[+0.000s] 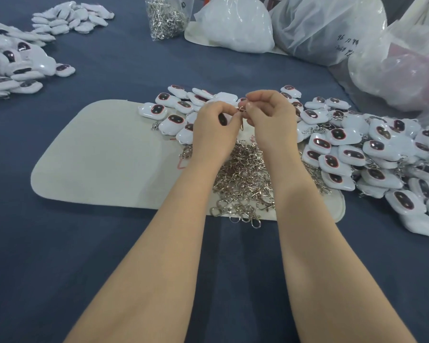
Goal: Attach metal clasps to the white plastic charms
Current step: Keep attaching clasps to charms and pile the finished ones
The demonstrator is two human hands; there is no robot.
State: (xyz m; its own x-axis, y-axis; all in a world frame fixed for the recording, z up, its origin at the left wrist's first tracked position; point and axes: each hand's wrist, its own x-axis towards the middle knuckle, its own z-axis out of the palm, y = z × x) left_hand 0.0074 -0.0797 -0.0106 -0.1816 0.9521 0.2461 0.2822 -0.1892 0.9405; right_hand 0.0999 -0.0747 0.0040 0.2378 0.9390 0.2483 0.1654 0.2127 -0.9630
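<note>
The blue surface (104,256) runs past every edge, the plastic bags (332,28) at far right are cut off at the top and side, and the small clasp (242,109) between the fingertips is mostly covered, so I cannot tell whether a charm hangs from it. That clasp sits above the far edge of the white mat (97,157), with white charms (382,157) heaped just behind and to the right of the hands and loose clasps (243,177) piled under the wrists. Both forearms reach forward side by side, and the left hand (213,129) and right hand (270,117), fingers curled, pinch the clasp from either side.
</note>
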